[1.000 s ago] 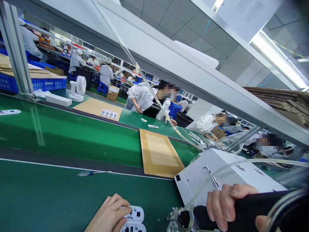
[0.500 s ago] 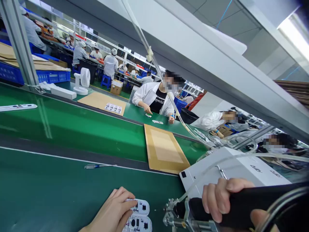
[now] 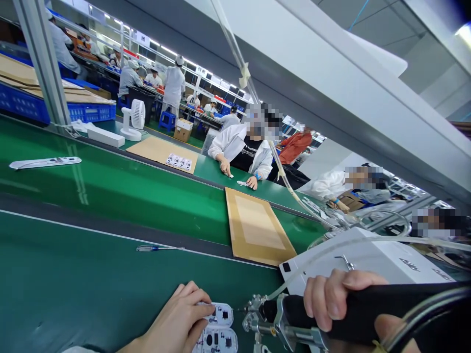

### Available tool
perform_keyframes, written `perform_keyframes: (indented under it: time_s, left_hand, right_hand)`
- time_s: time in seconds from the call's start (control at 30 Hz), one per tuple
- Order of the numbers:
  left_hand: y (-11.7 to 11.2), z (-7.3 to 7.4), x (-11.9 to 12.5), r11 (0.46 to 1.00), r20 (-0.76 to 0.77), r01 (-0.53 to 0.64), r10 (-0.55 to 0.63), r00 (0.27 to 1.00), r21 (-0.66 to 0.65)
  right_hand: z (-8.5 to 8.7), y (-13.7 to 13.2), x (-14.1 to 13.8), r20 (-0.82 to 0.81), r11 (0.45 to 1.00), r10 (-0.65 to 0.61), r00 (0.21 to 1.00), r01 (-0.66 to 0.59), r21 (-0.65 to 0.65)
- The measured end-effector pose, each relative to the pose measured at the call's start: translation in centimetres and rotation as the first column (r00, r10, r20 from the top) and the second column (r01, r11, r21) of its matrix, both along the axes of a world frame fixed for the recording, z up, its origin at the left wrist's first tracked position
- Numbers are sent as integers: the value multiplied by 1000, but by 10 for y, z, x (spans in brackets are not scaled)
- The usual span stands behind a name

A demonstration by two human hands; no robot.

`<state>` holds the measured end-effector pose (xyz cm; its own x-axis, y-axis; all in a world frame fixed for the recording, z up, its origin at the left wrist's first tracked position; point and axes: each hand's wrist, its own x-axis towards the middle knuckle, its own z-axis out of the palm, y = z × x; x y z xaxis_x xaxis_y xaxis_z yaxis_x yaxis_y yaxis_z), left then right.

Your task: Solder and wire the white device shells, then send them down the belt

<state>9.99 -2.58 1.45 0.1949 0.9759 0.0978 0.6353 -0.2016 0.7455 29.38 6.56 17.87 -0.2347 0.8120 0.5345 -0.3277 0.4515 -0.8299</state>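
Observation:
My left hand (image 3: 179,316) lies over a set of white plastic housings (image 3: 222,338) with small black electronic parts, at the bottom of the view. Its fingers press on the left side of the pieces and hide part of them. A black powered screwdriver (image 3: 353,310) with a metal nose is gripped in my right hand (image 3: 333,297), fingers wrapped around the barrel. The tool lies nearly level, its thin tip pointing left, close to the right edge of the upper housing. Whether the tip touches it, I cannot tell.
A blue-handled screwdriver (image 3: 158,248) lies by the green conveyor belt (image 3: 121,196). A long white piece (image 3: 46,163) rides the belt; a cardboard sheet (image 3: 259,225) lies across it. A grey box (image 3: 331,260) with tubing stands right. Opposite, a co-worker (image 3: 243,147) handles small white parts.
The powered screwdriver in my right hand has come left, its tip nearer the housings. The long white piece has moved right along the belt. My left hand stays on the housings.

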Motion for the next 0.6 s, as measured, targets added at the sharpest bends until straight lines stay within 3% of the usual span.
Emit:
perform_keyframes:
  time_s: [0.2,0.6]
  left_hand:
    - [-1,8,0,998,-2,23,-23,1000,-52]
    - [0,4,-2,1000,57,12,-11,998,-12]
  right_hand:
    - [4,-1,-3,35,999,53,998,-52,-15]
    - [-3,0,-3,47,994,101,994,-99,-45]
